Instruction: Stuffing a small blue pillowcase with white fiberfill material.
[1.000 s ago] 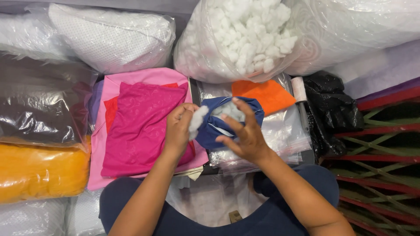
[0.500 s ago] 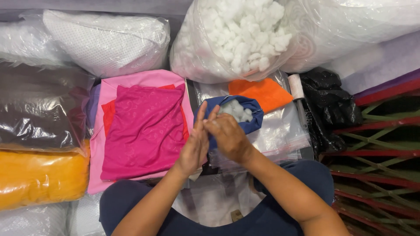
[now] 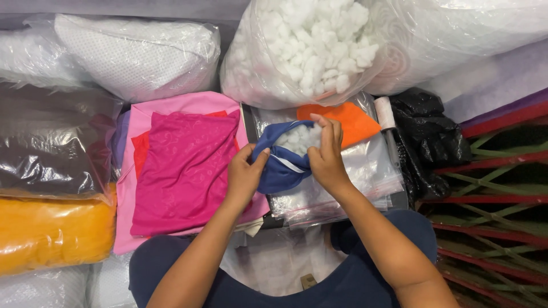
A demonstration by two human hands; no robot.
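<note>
Your left hand (image 3: 244, 174) grips the blue pouch (image 3: 279, 165) edge; your right hand (image 3: 325, 157) pinches closed on white stuffing (image 3: 299, 138) inside it.

A blue fabric pouch (image 3: 279, 165) is sitting open-mouthed just below the big clear sack (image 3: 297, 51), bulging with white fluffy stuffing (image 3: 299, 137) showing inside.
</note>
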